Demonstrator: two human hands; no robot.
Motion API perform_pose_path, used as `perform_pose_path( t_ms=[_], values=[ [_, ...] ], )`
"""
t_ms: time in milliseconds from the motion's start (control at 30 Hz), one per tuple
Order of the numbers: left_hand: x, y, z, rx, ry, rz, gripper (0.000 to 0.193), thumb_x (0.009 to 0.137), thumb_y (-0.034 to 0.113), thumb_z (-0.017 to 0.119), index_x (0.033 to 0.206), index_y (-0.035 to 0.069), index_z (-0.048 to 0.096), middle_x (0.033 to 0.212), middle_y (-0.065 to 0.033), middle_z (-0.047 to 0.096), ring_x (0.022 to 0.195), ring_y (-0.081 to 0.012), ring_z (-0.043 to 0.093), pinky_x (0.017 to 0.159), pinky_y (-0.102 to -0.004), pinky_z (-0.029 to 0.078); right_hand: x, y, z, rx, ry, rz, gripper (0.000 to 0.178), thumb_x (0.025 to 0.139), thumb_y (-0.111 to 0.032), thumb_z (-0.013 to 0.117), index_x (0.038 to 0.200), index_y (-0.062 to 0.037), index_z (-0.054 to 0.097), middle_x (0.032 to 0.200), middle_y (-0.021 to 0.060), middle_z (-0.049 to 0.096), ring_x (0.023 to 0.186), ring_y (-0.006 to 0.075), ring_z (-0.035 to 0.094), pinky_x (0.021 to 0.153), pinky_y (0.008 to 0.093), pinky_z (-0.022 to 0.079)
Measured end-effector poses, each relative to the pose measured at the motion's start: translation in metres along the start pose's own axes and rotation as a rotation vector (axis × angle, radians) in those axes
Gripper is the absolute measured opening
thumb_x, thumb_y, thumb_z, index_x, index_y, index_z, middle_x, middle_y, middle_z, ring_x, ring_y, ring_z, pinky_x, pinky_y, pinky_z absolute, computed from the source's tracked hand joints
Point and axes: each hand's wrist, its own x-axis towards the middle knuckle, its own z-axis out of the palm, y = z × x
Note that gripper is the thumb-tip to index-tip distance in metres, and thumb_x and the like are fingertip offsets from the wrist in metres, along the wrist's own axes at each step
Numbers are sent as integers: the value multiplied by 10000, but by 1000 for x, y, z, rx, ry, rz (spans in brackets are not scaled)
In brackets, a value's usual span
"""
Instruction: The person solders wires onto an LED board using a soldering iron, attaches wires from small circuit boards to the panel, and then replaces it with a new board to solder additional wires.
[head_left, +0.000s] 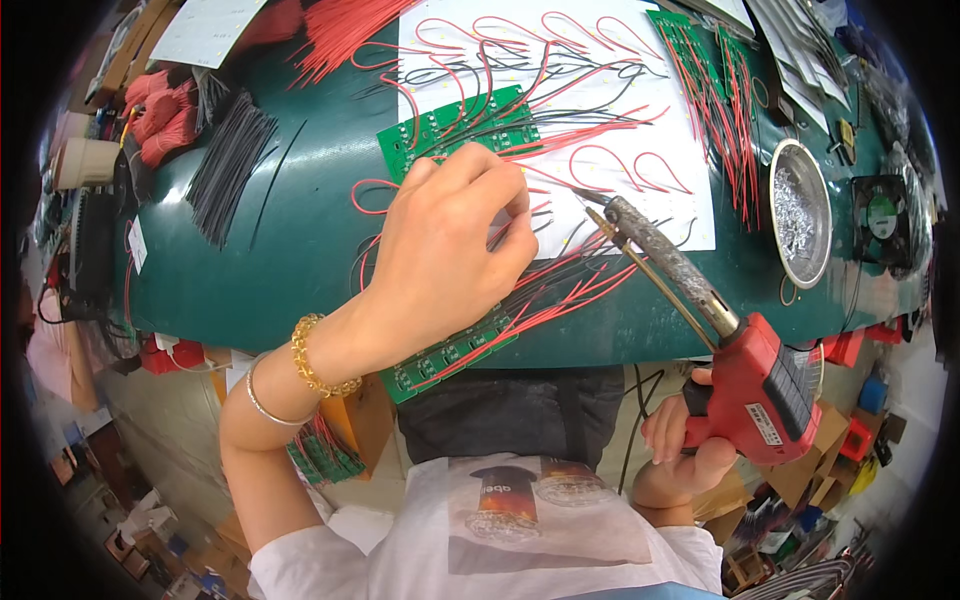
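Observation:
My right hand (685,440) grips a red soldering gun (765,390) by its handle. The gun's worn metal barrel and thin brass feed tube point up and left, with the tip over a white sheet (690,215). My left hand (450,240) is closed in a pinch above green circuit boards; whatever lies between its fingertips is hidden. One green circuit board (400,150) shows just beyond that hand, with red and black wires attached. Another circuit board (405,380) lies under my left wrist at the table's front edge, its red wires running right.
Rows of red and black wires (540,45) lie on the sheet. Bundled black wires (230,165) and red wires (345,35) are at left and back. Wired boards (690,60), a metal bowl of silvery bits (800,215) and a small fan (882,218) stand at right.

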Motion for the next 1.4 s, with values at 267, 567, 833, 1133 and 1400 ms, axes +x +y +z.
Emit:
perform_pose_path(
  t_ms=[267, 567, 833, 1133, 1400],
  values=[
    [-5, 1, -14, 27, 22, 80, 73, 727, 20, 638, 750, 48, 575, 729, -32, 525, 535, -162, 469, 615, -269, 359, -5, 0, 6, 199, 0, -71, 758, 831, -563, 477, 1204, 76, 311, 455, -15, 382, 342, 99, 371, 354, 223, 343],
    [-53, 22, -35, 94, -64, 80, 150, 679, -41, 642, 798, 29, 585, 737, -73, 586, 634, -225, 547, 594, -308, 380, -9, -2, 3, 248, -26, -128, 713, 859, -530, 451, 1230, 56, 288, 474, -8, 396, 348, 100, 372, 368, 227, 358],
    [-38, 37, -23, 275, -268, 61, 214, 666, -84, 565, 855, 13, 540, 773, -106, 514, 697, -277, 516, 632, -373, 415, -11, -3, 1, 223, -55, -157, 688, 868, -516, 448, 1226, 52, 297, 471, -9, 387, 345, 101, 365, 357, 235, 350],
    [-40, 37, -26, -25, -137, 6, 128, 702, -21, 606, 794, 20, 526, 763, -104, 523, 717, -272, 515, 677, -356, 407, -6, -3, -10, 243, 35, -157, 653, 886, -496, 435, 1233, 41, 303, 474, -13, 373, 353, 99, 365, 364, 241, 357],
    [-29, 50, -18, -431, -69, -165, 95, 772, -11, 619, 865, -12, 603, 770, -75, 609, 674, -133, 548, 626, -269, 436, 14, -8, 1, 256, -6, -231, 667, 885, -491, 441, 1263, 36, 289, 485, -19, 385, 371, 98, 381, 425, 258, 415]
  ],
)
